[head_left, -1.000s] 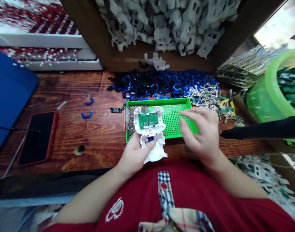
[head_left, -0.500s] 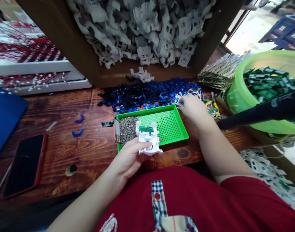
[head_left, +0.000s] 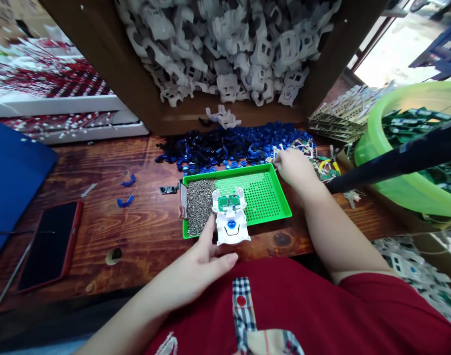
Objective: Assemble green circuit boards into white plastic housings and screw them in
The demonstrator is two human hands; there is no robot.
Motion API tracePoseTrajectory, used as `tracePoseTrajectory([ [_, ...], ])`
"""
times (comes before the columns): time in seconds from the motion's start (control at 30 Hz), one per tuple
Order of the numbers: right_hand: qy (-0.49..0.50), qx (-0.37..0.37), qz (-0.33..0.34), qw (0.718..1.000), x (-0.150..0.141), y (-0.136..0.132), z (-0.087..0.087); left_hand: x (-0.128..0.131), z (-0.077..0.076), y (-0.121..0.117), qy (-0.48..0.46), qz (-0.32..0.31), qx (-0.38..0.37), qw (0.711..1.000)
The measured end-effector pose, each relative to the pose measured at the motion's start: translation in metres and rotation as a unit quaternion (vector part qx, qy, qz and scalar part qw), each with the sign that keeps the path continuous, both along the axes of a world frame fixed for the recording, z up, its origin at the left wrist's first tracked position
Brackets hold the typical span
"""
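Note:
A white plastic shell (head_left: 231, 222) with a green circuit board and a blue button lies over the front edge of the green perforated tray (head_left: 270, 197). My left hand (head_left: 206, 261) rests just below the shell, fingers stretched out, fingertips touching its lower left edge. My right hand (head_left: 294, 165) reaches past the tray's far right corner into a heap of small wired parts (head_left: 310, 148), with fingers pinched together; what they hold is hidden. A pile of small metal screws (head_left: 198, 204) fills the tray's left part.
A heap of blue plastic pieces (head_left: 233, 143) lies behind the tray, below a brown box of white shells (head_left: 233, 54). A green tub of circuit boards (head_left: 414, 148) stands right, a dark rod (head_left: 395, 162) across it. A red-cased phone (head_left: 51, 244) and blue folder (head_left: 11, 172) lie left.
My left hand has set the white shell down on the tray edge and opened. My right hand moved from over the tray to the wired parts behind it.

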State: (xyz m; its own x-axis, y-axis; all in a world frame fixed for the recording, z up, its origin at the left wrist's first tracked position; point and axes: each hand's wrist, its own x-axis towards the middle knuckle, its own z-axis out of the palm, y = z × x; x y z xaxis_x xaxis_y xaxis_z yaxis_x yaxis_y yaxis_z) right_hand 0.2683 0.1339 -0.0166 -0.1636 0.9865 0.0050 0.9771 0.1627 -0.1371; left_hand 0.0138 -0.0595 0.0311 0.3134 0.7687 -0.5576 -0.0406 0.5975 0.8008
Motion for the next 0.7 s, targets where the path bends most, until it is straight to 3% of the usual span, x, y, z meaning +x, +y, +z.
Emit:
tracePoseTrajectory([
  [0.07, 0.027, 0.014, -0.015, 0.999, 0.001, -0.004, 0.005, -0.013, 0.002, -0.008, 0.106, -0.040, 0.054, 0.992],
  [0.17, 0.082, 0.044, -0.031, 0.995, 0.000, -0.015, 0.017, -0.030, 0.011, -0.010, 0.271, -0.076, 0.182, 0.942],
  [0.27, 0.164, 0.058, 0.004, 0.985, -0.011, -0.035, 0.034, -0.032, 0.022, 0.006, 0.368, -0.023, 0.381, 0.848],
  [0.33, 0.251, 0.044, 0.089, 0.963, -0.023, -0.053, 0.046, -0.024, 0.025, 0.023, 0.389, 0.006, 0.504, 0.771],
  [0.4, 0.310, 0.023, 0.199, 0.930, -0.034, -0.071, 0.055, -0.014, 0.023, 0.039, 0.401, -0.005, 0.563, 0.722],
  [0.5, 0.314, 0.035, 0.294, 0.902, -0.044, -0.094, 0.059, -0.002, 0.016, 0.051, 0.382, -0.036, 0.576, 0.722],
  [0.6, 0.318, 0.085, 0.303, 0.894, -0.046, -0.106, 0.054, 0.004, 0.011, 0.049, 0.366, -0.012, 0.550, 0.751],
  [0.7, 0.337, 0.110, 0.297, 0.887, -0.047, -0.111, 0.046, 0.007, 0.010, 0.042, 0.371, 0.040, 0.532, 0.760],
])
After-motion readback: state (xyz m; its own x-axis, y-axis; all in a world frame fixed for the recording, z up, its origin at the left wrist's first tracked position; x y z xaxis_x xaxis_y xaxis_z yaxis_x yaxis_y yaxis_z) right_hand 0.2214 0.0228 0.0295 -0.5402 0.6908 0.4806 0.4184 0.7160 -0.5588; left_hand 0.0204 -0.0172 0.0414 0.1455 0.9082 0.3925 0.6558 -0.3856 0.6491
